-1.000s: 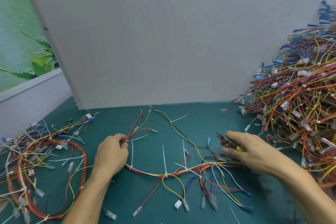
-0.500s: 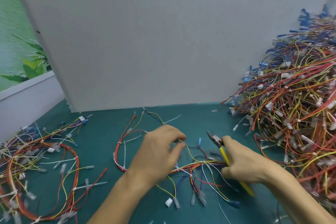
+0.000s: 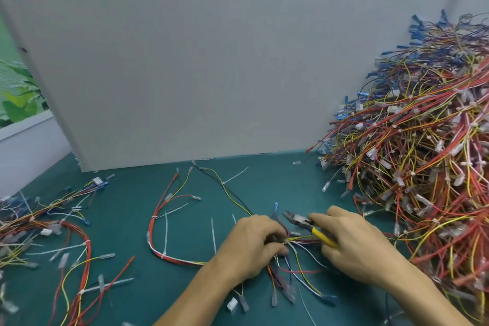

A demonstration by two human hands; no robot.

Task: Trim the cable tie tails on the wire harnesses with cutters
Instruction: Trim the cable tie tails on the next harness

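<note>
A wire harness (image 3: 169, 254) of red, yellow and white wires lies on the green mat, with several white cable tie tails (image 3: 166, 233) sticking up from it. My left hand (image 3: 251, 243) grips the bundle near its right end, fingers curled over the wires. My right hand (image 3: 354, 241) holds yellow-handled cutters (image 3: 304, 222) just right of the left hand. The dark jaws point up-left, slightly parted, above the bundle.
A tall heap of harnesses (image 3: 423, 156) fills the right side. Another tangle of harnesses (image 3: 47, 233) lies at the left. A grey panel (image 3: 211, 61) stands upright behind the green mat (image 3: 132, 206). Loose connectors lie near the front edge.
My left hand moved from the harness's left loop across to its right end and gripped the bundle beside the cutters. The cutters have risen slightly, jaws pointing up-left.
</note>
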